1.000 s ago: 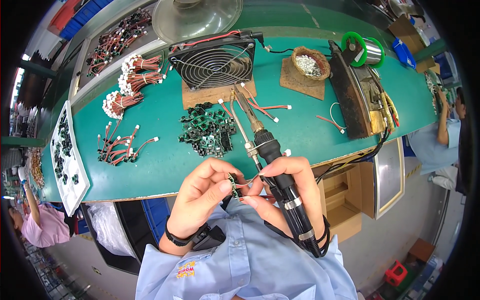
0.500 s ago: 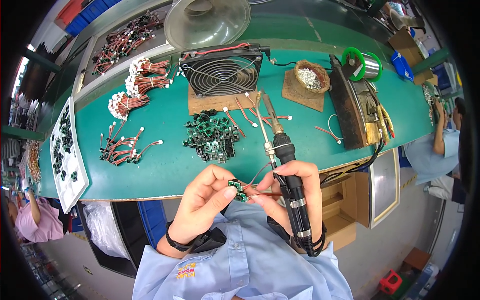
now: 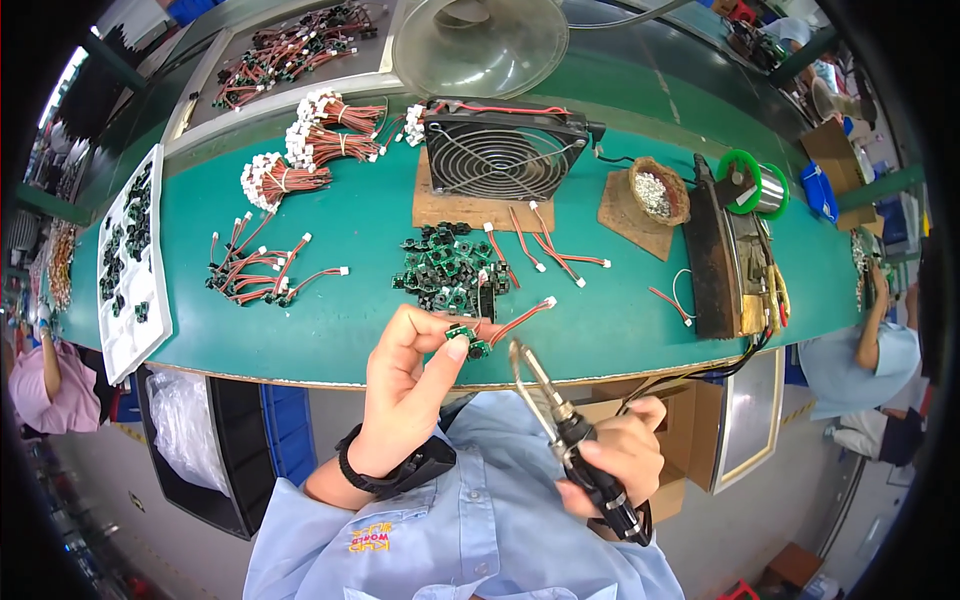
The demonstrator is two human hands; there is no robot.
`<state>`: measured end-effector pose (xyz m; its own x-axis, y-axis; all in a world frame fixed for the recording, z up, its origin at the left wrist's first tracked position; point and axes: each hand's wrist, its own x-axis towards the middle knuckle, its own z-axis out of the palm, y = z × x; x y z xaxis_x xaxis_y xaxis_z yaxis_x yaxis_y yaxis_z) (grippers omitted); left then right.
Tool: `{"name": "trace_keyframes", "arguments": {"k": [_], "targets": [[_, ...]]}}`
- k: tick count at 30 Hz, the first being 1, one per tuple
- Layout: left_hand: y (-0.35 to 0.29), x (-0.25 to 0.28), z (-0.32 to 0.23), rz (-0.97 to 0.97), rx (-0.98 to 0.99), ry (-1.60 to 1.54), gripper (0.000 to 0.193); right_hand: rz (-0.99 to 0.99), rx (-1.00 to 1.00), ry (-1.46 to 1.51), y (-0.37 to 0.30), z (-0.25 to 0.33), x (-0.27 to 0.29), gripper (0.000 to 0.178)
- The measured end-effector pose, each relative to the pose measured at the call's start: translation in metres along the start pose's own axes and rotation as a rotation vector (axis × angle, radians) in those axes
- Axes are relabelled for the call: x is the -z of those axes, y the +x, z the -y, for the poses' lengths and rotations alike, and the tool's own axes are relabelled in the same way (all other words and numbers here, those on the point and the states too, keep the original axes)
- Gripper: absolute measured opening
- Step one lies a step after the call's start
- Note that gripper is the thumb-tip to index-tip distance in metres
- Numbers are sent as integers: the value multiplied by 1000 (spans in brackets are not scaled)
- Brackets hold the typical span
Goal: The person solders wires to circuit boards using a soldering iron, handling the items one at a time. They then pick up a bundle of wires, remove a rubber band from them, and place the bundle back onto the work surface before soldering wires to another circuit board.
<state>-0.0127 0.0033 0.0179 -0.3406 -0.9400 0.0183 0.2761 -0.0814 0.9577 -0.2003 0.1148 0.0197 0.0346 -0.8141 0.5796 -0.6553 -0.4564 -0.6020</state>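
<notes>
I am seeing my right hand (image 3: 612, 462) pulling the soldering iron (image 3: 560, 420) away from the small board (image 3: 462, 338), my hands now apart.

black fan (image 3: 503, 156) on cardboard; wire bundles (image 3: 300, 150) left; green solder spool (image 3: 755, 184) right.

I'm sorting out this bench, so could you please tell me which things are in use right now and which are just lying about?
In use:
- left hand pinching a small green circuit board with a red wire lead
- right hand gripping a soldering iron

Lying about:
- fan
- pile of green boards
- wire bundles
- solder spool
- white tray
</notes>
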Motion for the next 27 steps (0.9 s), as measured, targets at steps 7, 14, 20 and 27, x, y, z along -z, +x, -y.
{"name": "trace_keyframes", "arguments": {"k": [7,14,20,27], "targets": [[-1,4,4,16,-45,48,5,44,-51,94,2,7,-3,39],[-1,5,6,29,-41,64,6,55,-56,84,1,7,0,38],[-3,9,8,52,-81,205,6,79,-76,88,0,8,2,39],[-2,10,7,69,-94,276,7,70,-57,96,-1,7,2,40]]}}
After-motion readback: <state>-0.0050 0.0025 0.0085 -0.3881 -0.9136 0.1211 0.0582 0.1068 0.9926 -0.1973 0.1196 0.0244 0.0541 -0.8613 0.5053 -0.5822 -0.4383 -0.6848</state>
